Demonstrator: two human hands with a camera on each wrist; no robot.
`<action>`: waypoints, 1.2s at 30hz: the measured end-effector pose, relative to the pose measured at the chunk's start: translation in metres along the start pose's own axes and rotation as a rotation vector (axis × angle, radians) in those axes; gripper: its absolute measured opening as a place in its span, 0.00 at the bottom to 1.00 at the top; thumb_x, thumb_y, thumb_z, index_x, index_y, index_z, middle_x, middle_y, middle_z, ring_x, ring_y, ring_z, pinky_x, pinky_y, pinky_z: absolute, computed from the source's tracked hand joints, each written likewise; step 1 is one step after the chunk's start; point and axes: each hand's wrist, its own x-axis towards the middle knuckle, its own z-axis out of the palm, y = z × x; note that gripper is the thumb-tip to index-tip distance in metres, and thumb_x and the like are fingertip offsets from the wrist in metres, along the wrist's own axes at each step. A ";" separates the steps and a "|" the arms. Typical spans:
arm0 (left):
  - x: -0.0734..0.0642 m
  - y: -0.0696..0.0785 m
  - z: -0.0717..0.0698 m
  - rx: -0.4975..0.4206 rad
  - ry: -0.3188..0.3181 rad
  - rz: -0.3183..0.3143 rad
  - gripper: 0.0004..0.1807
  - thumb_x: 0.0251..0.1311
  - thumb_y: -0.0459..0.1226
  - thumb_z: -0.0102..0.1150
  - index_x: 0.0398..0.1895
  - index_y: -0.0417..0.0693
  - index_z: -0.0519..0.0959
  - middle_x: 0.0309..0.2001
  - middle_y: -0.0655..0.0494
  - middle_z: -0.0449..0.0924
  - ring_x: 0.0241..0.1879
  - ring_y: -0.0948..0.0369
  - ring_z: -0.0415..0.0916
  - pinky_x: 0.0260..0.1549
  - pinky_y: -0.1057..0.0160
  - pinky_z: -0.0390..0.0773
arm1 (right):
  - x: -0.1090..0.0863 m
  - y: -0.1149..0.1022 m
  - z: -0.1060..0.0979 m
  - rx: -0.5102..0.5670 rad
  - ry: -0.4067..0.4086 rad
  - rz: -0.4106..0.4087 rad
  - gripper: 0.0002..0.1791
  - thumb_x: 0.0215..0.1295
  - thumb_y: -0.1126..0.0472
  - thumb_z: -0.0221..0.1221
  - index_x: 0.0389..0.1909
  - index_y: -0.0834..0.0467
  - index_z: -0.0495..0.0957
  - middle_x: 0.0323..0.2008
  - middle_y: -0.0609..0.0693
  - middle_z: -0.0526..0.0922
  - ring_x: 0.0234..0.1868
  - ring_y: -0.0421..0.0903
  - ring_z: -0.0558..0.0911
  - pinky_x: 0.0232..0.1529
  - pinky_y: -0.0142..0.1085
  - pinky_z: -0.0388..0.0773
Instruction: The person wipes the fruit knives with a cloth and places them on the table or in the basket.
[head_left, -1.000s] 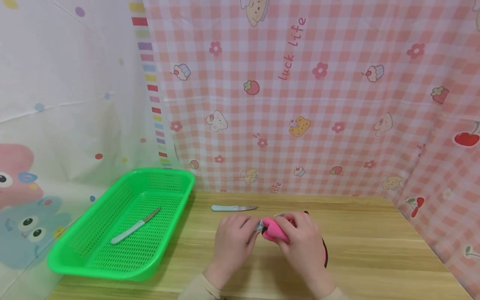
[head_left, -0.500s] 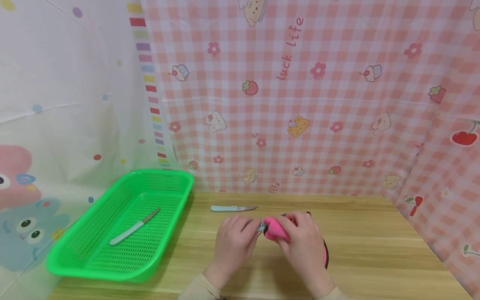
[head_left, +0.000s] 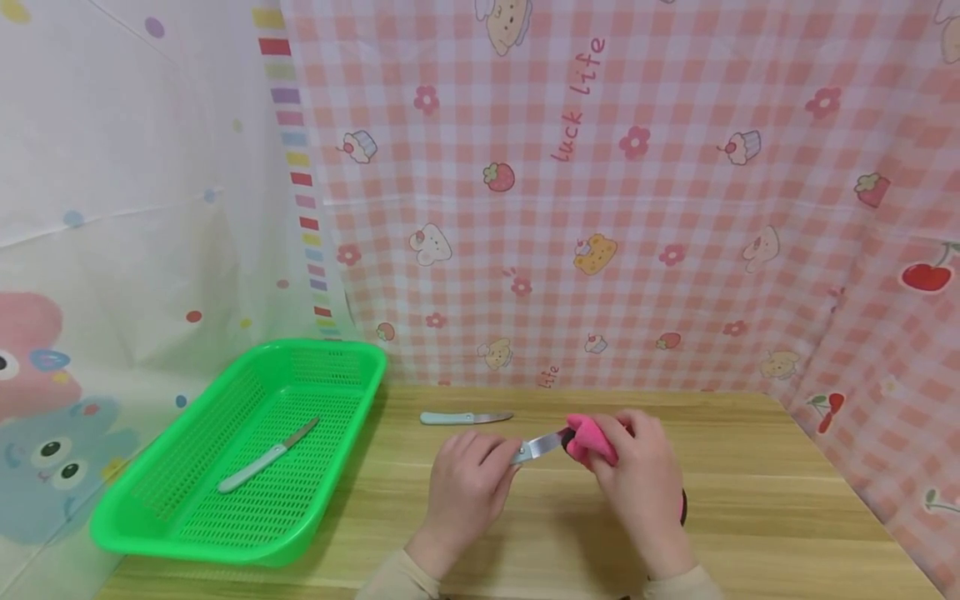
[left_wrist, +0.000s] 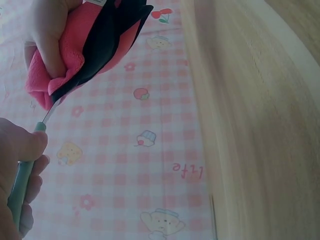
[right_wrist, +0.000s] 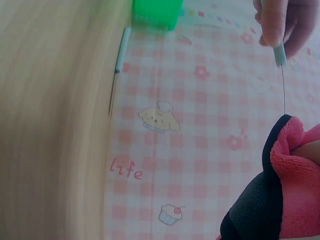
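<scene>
My left hand [head_left: 468,483] grips the pale green handle of a small knife [head_left: 522,452], its blade pointing right. In my right hand [head_left: 641,483] is a pink cloth [head_left: 588,440] with a black edge, folded over the front part of the blade, so the tip is hidden. Bare metal shows between the handle and the cloth. In the left wrist view the cloth [left_wrist: 75,50] hangs in loose folds with a dark side showing. The right wrist view shows the thin blade edge running from the knife handle [right_wrist: 280,54] into the fold of the cloth [right_wrist: 300,175].
A second knife [head_left: 448,418] lies on the wooden table [head_left: 750,483] behind my hands. At the left stands a green plastic basket [head_left: 352,450] with another knife [head_left: 258,467] inside. A pink checked curtain [head_left: 675,200] hangs along the table's back edge.
My right hand has moved right with the cloth, away from the handle, and more of the blade shows. My left hand has stayed almost in place.
</scene>
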 end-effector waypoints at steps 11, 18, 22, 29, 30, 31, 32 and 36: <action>0.001 -0.003 -0.003 -0.030 0.024 -0.043 0.10 0.52 0.34 0.69 0.39 0.46 0.84 0.33 0.56 0.82 0.31 0.58 0.79 0.26 0.62 0.75 | 0.002 0.014 -0.007 0.005 0.033 0.040 0.20 0.38 0.67 0.78 0.37 0.58 0.86 0.32 0.56 0.78 0.31 0.57 0.76 0.29 0.46 0.71; 0.001 -0.008 -0.004 -0.002 0.020 -0.050 0.09 0.55 0.36 0.67 0.39 0.46 0.84 0.34 0.56 0.82 0.32 0.56 0.79 0.27 0.59 0.75 | 0.004 0.017 -0.013 -0.003 0.053 0.072 0.19 0.40 0.65 0.78 0.37 0.60 0.86 0.32 0.58 0.79 0.34 0.59 0.76 0.31 0.48 0.72; 0.001 -0.008 -0.004 0.022 0.017 -0.045 0.08 0.57 0.37 0.66 0.39 0.47 0.84 0.34 0.56 0.82 0.32 0.57 0.79 0.26 0.60 0.74 | 0.007 0.012 -0.017 0.002 0.083 0.038 0.18 0.40 0.66 0.78 0.36 0.60 0.86 0.31 0.58 0.79 0.33 0.59 0.76 0.30 0.48 0.72; 0.001 -0.006 -0.003 0.050 0.005 -0.039 0.07 0.58 0.38 0.65 0.38 0.47 0.83 0.34 0.56 0.82 0.31 0.57 0.78 0.24 0.63 0.71 | 0.011 -0.002 -0.021 0.061 0.091 -0.029 0.21 0.37 0.64 0.79 0.37 0.58 0.86 0.32 0.55 0.79 0.31 0.56 0.76 0.29 0.47 0.70; 0.002 -0.006 -0.003 0.051 0.004 -0.039 0.07 0.58 0.38 0.65 0.38 0.47 0.83 0.34 0.56 0.82 0.30 0.58 0.78 0.23 0.63 0.71 | 0.011 -0.004 -0.021 0.071 0.085 -0.034 0.21 0.38 0.63 0.79 0.38 0.57 0.86 0.32 0.55 0.79 0.31 0.55 0.76 0.29 0.46 0.70; 0.002 -0.005 -0.004 0.053 0.002 -0.039 0.07 0.58 0.38 0.65 0.38 0.47 0.84 0.33 0.56 0.82 0.30 0.58 0.78 0.23 0.64 0.70 | 0.011 -0.006 -0.021 0.081 0.079 -0.038 0.20 0.42 0.58 0.79 0.38 0.56 0.86 0.32 0.54 0.78 0.31 0.54 0.76 0.29 0.46 0.70; 0.002 -0.005 -0.004 0.054 -0.001 -0.039 0.07 0.57 0.38 0.66 0.37 0.47 0.84 0.33 0.56 0.82 0.30 0.58 0.78 0.23 0.65 0.70 | 0.010 -0.008 -0.020 0.090 0.074 -0.043 0.19 0.47 0.53 0.77 0.38 0.56 0.86 0.32 0.54 0.78 0.30 0.54 0.76 0.29 0.46 0.70; 0.002 -0.002 -0.003 0.057 -0.013 -0.041 0.07 0.57 0.38 0.67 0.37 0.48 0.84 0.33 0.57 0.82 0.29 0.60 0.77 0.22 0.68 0.66 | 0.008 -0.014 -0.015 0.111 0.055 -0.076 0.25 0.61 0.35 0.61 0.39 0.54 0.86 0.32 0.53 0.78 0.30 0.53 0.75 0.29 0.46 0.71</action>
